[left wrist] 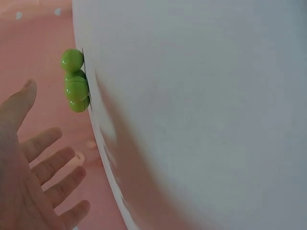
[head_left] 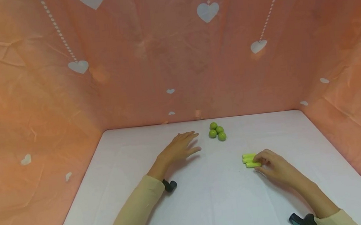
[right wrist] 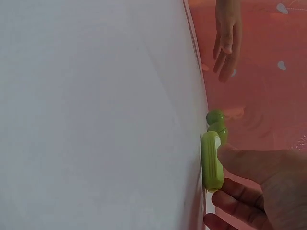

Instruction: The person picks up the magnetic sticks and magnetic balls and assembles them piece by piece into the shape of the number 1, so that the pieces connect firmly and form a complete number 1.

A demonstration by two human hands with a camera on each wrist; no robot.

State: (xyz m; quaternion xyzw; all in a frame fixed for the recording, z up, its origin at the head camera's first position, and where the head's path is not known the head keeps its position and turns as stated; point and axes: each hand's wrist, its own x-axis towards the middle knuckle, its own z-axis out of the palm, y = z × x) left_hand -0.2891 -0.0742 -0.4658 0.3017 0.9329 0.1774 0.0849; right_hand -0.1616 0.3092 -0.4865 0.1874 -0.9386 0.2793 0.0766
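Head view: the right hand [head_left: 272,167] pinches the ends of three yellow-green sticks [head_left: 248,160], which jut left of its fingertips, probably gripped together to even the row. Four green balls [head_left: 219,129] huddle beyond the left hand [head_left: 179,147], perhaps steadying one another. Left wrist: fingers spread wide, holding nothing; balls past the thumb tip. Right wrist: thumb against a stick, fingers opposite. No readable writing.

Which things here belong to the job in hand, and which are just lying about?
Part of the job:
Yellow-green sticks, gripped by the right hand.
Green balls, probably: the left hand reaches near them, touching nothing.

Just around:
White table
Heart-patterned backdrop
Black wrist devices
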